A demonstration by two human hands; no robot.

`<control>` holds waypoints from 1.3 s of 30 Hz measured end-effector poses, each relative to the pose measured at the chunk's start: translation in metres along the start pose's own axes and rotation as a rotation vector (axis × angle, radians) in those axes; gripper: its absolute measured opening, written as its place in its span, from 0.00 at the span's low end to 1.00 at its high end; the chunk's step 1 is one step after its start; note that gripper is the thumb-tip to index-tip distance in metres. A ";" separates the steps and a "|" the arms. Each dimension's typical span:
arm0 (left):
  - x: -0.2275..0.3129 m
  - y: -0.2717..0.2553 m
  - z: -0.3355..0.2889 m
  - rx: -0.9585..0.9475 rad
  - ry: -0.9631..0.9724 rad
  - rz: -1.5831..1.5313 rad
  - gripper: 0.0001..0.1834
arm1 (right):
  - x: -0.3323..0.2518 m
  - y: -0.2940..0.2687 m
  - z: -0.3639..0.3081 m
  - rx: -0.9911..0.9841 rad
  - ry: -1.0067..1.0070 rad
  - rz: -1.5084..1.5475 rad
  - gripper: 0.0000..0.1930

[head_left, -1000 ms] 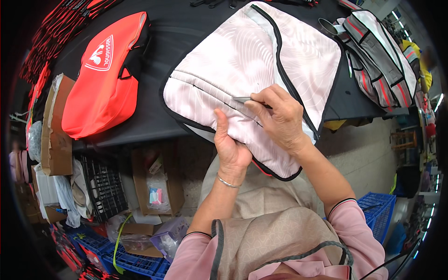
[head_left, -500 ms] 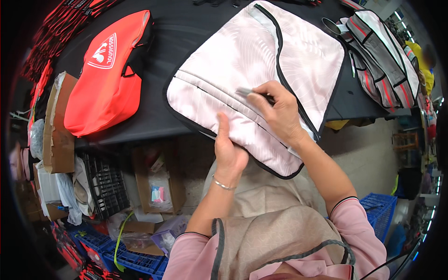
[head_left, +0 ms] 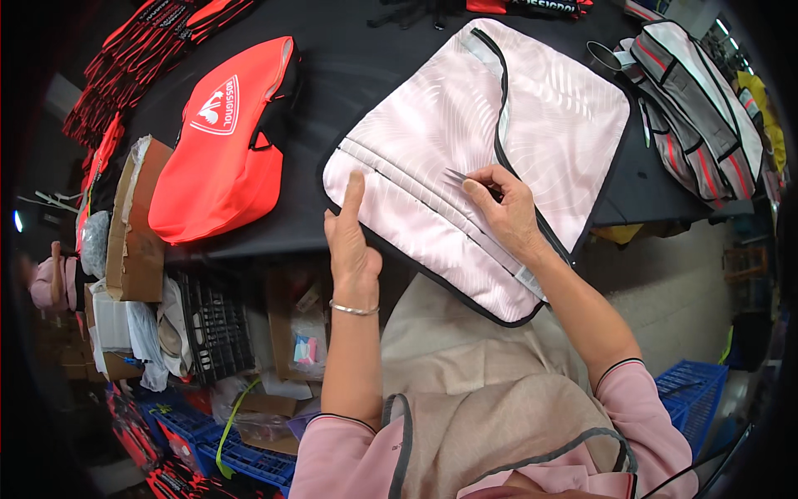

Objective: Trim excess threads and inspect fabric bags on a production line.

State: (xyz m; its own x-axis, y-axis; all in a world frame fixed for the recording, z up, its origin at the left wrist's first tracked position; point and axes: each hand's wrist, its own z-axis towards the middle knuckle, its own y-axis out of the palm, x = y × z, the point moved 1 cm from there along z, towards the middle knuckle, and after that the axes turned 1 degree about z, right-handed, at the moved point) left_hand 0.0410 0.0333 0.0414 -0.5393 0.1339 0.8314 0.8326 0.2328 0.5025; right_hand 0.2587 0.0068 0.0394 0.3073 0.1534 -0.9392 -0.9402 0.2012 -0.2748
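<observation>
A pale pink fabric panel [head_left: 432,125] with black binding lies tilted over the table's front edge. A curved black zipper [head_left: 504,100] and a straight seam with a dark slit cross it. My left hand [head_left: 355,249] grips the panel's near-left edge, thumb on top and the other fingers partly hidden beneath. In my right hand [head_left: 514,212] is a small pair of pointed metal snips [head_left: 455,175], tips just above the fabric by the seam. The hand is closed around their dark handle. A small white label [head_left: 527,278] sits at the seam's lower right end.
On the black-covered table [head_left: 332,75] lie a red bag [head_left: 216,175] at left and a grey backpack [head_left: 694,116] at right. Red-and-black straps [head_left: 125,75] pile up far left. Below stand a cardboard box [head_left: 137,224], a black crate [head_left: 218,324] and a blue crate [head_left: 692,391].
My left hand has moved left and up along the panel's edge. The snips stay in my right hand, now a little farther right. The whole view has shifted slightly.
</observation>
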 end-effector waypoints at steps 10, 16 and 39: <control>-0.027 0.005 -0.006 -0.162 -0.143 -0.348 0.25 | 0.020 -0.012 -0.011 -0.024 0.033 0.138 0.08; -0.036 0.022 -0.035 -0.266 -0.189 -0.519 0.30 | -0.025 -0.025 -0.012 0.017 -0.019 0.054 0.08; -0.032 0.041 -0.054 -0.307 -0.145 -0.618 0.25 | -0.099 0.002 -0.007 0.042 -0.747 -0.714 0.10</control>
State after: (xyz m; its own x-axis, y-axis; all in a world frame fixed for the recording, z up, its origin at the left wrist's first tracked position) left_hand 0.0995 -0.0133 0.0480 -0.9186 0.1965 0.3430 0.3550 0.0284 0.9344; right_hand 0.2257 -0.0151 0.1304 0.8178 0.5436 -0.1893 -0.5020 0.5126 -0.6966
